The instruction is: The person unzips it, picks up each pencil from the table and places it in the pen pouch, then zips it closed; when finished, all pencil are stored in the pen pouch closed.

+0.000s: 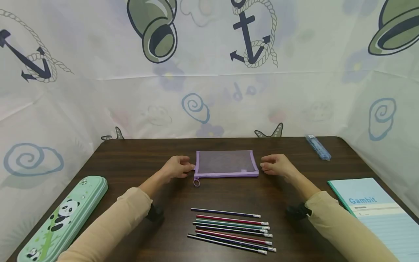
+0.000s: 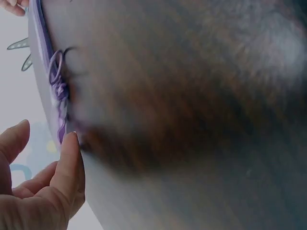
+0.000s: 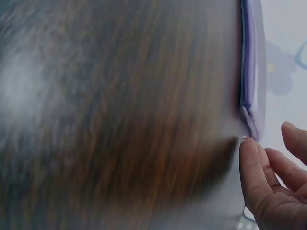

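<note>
A flat, see-through mesh pouch with purple edging [image 1: 226,174] lies on the dark table, its zip along the near side and a ring pull [image 1: 196,182] at the near left corner. My left hand [image 1: 177,167] is at the pouch's left edge, fingertips at or almost at it, thumb apart from the fingers. At the opposite edge, my right hand [image 1: 276,165] stays just beside the pouch with fingers loosely bent. Both wrist views show the thumb held away from the fingers, with nothing pinched; the purple zip edge [image 3: 249,57] runs close to the right fingertips.
Several pencils [image 1: 232,233] with eraser ends lie in a row nearer me. A green panda pencil case [image 1: 65,218] is at the left, a Gambit notebook [image 1: 376,207] at the right. A small clear-blue packet [image 1: 318,147] lies at the back right. Patterned cloth [image 1: 209,47] hangs behind.
</note>
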